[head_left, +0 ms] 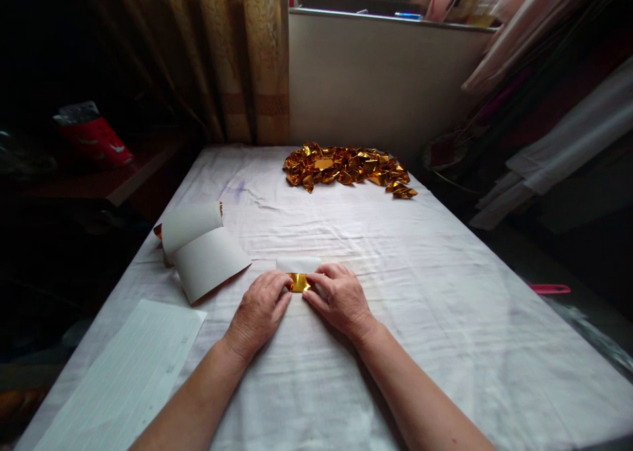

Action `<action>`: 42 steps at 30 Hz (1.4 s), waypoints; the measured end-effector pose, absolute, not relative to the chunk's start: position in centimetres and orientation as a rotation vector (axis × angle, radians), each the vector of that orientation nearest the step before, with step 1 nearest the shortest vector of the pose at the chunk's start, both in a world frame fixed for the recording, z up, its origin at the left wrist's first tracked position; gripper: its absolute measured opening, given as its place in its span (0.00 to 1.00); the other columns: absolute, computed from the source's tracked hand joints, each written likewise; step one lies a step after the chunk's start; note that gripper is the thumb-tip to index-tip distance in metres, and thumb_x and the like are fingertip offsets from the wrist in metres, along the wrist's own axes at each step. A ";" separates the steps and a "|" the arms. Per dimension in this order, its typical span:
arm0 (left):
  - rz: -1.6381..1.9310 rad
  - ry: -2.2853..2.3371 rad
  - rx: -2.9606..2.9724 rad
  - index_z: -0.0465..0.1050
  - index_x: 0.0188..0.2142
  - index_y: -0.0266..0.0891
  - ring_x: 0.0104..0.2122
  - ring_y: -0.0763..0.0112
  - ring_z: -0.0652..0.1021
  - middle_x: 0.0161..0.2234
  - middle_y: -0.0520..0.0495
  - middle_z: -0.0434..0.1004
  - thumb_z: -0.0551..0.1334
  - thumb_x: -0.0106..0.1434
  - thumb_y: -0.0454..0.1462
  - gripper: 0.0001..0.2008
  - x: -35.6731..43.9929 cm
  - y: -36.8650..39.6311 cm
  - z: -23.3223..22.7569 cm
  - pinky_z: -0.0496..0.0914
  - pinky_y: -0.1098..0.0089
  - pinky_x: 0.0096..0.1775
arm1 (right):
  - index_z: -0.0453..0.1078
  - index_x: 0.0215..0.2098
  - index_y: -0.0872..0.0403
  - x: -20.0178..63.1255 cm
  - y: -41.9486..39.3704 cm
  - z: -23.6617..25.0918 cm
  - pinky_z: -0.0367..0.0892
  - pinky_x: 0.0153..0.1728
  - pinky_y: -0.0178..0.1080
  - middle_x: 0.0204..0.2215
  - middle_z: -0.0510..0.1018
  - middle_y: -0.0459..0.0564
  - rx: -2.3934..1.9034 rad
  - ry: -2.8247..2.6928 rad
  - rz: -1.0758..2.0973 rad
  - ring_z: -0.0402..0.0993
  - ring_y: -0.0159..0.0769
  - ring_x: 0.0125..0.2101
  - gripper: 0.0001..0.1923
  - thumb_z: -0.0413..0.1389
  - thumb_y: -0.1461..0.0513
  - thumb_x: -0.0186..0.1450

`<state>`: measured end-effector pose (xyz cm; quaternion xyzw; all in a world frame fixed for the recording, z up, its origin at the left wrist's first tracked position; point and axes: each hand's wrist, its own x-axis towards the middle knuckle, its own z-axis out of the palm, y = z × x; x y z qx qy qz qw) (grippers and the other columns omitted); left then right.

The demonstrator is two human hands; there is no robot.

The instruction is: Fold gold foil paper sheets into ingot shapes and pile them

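Hands (262, 301) (345, 298) pinch gold foil (299, 283), well inside the table's side edges (465, 237).

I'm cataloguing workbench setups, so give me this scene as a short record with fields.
Left hand: thumb and fingers at left end of gold piece
Right hand: thumb and fingers at its right end
Just beyond the piece: white strip
Far end: heap of folded gold foil
Left side: curled white paper, lined sheet
Surface: white cloth, wrinkled
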<state>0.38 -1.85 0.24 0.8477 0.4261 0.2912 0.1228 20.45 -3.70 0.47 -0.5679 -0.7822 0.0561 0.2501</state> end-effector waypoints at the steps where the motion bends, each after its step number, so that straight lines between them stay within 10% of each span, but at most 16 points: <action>1: 0.838 1.256 2.469 0.70 0.41 0.41 0.44 0.64 0.76 0.42 0.45 0.77 0.56 0.65 0.33 0.07 0.3 -1.8 0.3 0.72 0.60 0.49 | 0.76 0.42 0.48 20.4 -3.7 0.4 0.62 0.42 0.43 0.37 0.77 0.49 -1.550 -2.122 0.149 0.70 0.41 0.40 0.10 0.61 0.56 0.63; 42: 0.711 1.371 2.571 0.75 0.44 0.43 0.44 0.63 0.73 0.41 0.47 0.76 0.59 0.67 0.42 0.10 0.3 -0.8 0.5 0.66 0.60 0.50 | 0.75 0.43 0.52 20.6 -3.2 0.5 0.64 0.43 0.42 0.39 0.78 0.52 -1.440 -2.183 0.105 0.71 0.41 0.41 0.13 0.61 0.54 0.63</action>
